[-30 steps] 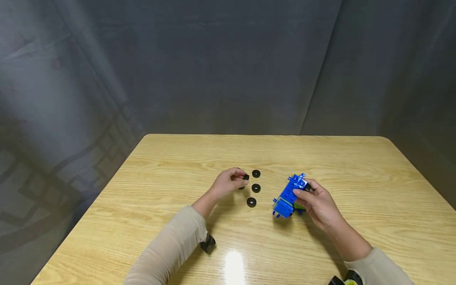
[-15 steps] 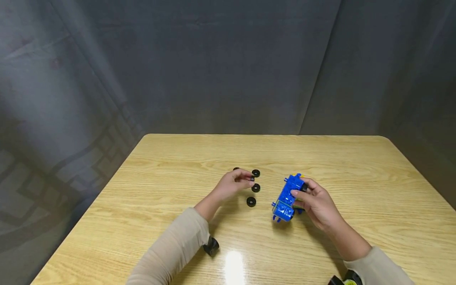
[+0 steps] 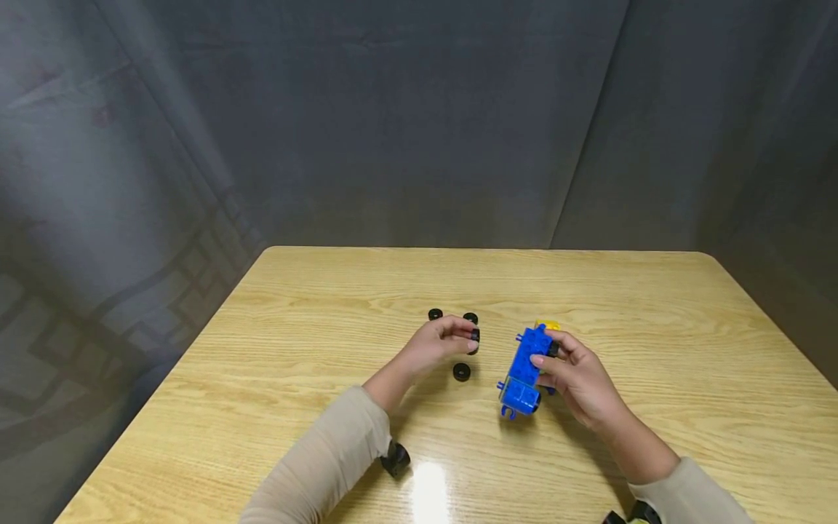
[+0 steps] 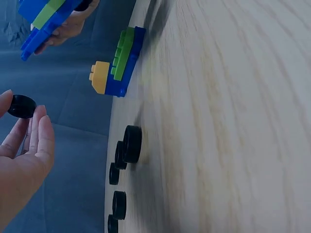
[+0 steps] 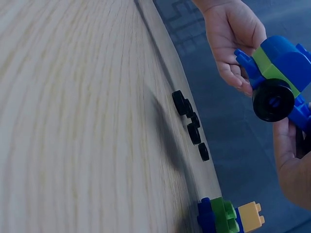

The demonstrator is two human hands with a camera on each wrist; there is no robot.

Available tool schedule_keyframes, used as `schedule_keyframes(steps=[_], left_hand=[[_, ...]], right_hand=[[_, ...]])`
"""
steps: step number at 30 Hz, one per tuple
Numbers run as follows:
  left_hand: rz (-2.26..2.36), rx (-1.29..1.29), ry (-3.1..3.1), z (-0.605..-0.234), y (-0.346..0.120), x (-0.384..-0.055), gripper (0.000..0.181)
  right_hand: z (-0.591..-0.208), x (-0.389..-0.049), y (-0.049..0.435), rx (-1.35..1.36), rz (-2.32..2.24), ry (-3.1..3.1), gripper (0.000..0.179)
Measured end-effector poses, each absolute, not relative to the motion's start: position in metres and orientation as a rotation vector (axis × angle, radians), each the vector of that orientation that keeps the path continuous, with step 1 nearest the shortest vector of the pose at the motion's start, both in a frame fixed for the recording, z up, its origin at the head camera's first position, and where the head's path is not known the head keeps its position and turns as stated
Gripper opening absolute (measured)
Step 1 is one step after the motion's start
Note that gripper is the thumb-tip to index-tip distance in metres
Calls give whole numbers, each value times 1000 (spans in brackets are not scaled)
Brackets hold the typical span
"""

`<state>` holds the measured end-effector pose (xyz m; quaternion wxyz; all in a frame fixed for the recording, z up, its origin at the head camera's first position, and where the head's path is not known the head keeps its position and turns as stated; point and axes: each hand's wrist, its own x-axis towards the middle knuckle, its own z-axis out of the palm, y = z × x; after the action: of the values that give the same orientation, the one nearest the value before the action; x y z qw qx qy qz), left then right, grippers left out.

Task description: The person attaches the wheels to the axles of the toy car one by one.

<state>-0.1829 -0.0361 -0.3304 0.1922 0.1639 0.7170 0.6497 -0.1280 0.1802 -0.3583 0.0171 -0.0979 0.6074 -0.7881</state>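
Observation:
A small black wheel (image 4: 22, 106) is pinched between the thumb and fingers of my left hand (image 3: 435, 346), raised above the table. My right hand (image 3: 579, 378) grips a blue toy vehicle (image 3: 526, 360), thumb on its studded face. In the right wrist view, this vehicle shows a green layer and a black wheel (image 5: 273, 100) fitted on its side. Bare blue axle stubs stick out on the vehicle's left in the head view. A gap separates the pinched wheel from the vehicle.
Several loose black wheels (image 3: 461, 372) lie flat on the wooden table (image 3: 340, 284) around my left hand. Behind the vehicle stands a second toy of blue, green and yellow blocks (image 4: 124, 58), mostly hidden in the head view. A grey curtain (image 3: 419, 131) hangs behind the table.
My left hand has carried the wheel rightward, over the loose wheels and closer to the vehicle. My right hand has shifted slightly left and turned the vehicle more upright in the head view.

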Motion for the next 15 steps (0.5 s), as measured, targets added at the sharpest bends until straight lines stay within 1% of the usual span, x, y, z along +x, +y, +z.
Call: schedule_keyframes(steps=[8, 15], left_hand=[[1828, 505, 1954, -348, -34, -192, 31], [1812, 545, 1944, -351, -32, -192, 31]], right_hand=[[-358, -127, 174, -254, -2436, 1955, 32], [-360, -127, 170, -191, -2395, 1960, 33]])
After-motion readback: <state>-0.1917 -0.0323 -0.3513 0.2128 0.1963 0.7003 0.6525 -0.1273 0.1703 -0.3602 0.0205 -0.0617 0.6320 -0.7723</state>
